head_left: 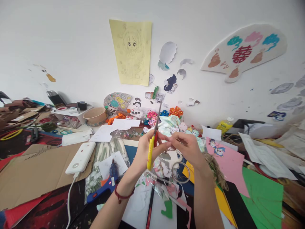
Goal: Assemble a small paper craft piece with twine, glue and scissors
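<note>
Left hand (149,149): clamped round the handles of the yellow-and-red scissors (150,153), held upright.
Right hand (187,147): fingers (167,139) reach across and meet the left hand's fingers, so the hands are together. Can't tell if they pinch something small (view is tight there).
Scissors: up in the air over the table, blades pointing away from the person, right beside the right fingers.
Blade risk: a slip or sudden closing could nick the right fingers, since they work right at the blades.
Glue gun: blue hot glue gun (103,187) lies near the left forearm, red light showing (if that means it's hot, a brushing arm could get burned, or nearby plastic could soften).
Tape: roll of clear tape (181,171) sits just under the right hand, on loose clutter. A knock could send it rolling.
Twine: bundle of jute twine (215,168) lies just beside the right forearm and could snag if the arm swings out.
Pen: red-and-black pen (150,203) lies under the hands (dropped scissors could bounce off it).
Power cable: white cable (69,200) runs from the power bank (80,158) off the table edge. A snag could drag the power bank.
</note>
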Available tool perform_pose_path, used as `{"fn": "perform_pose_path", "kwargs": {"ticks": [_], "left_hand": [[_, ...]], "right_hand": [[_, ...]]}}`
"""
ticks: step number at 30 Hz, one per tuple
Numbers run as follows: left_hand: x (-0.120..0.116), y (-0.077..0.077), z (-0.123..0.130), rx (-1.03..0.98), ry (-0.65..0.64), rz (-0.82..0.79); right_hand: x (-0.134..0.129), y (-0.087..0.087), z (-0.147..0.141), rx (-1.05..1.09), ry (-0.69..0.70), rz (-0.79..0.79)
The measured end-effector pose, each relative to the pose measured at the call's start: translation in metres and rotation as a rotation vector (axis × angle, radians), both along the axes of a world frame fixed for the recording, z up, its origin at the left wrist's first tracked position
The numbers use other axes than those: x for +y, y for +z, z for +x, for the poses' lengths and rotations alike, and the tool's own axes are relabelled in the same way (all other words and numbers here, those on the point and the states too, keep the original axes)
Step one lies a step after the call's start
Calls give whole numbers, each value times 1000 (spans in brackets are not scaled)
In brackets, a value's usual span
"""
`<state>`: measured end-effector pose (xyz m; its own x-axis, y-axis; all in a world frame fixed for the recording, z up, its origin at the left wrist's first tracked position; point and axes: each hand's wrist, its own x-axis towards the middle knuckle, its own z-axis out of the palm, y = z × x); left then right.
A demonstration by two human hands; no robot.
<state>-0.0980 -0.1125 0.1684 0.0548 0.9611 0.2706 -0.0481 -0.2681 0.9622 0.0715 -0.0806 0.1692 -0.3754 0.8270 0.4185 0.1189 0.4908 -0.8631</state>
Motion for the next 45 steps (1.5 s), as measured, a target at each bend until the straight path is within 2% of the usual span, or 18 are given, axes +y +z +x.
{"fn": "perform_pose_path", "kwargs": {"ticks": [7,10,13,18,22,29,37,39,43,45], "left_hand": [[0,-5,-1,60,76,15],[4,-5,-1,95,109,49],[8,-2,-1,148,169,87],[11,9,-3,58,213,122],[14,19,-6,-3,223,82],[15,27,-3,56,170,30],[5,33,-5,46,260,15],[3,33,-5,27,272,25],[-2,28,-4,-41,254,28],[-6,26,-2,-70,249,21]], "right_hand": [[11,-5,-1,184,131,-76],[13,-8,4,216,181,-168],[13,-8,8,226,172,-258],[12,-6,10,200,207,-218],[8,-2,8,165,138,-159],[2,-1,-1,374,-3,-61],[3,3,1,562,50,-165],[2,0,0,550,-34,-138],[-2,-4,-6,434,-326,-87],[-5,-4,-8,390,-389,-78]]}}
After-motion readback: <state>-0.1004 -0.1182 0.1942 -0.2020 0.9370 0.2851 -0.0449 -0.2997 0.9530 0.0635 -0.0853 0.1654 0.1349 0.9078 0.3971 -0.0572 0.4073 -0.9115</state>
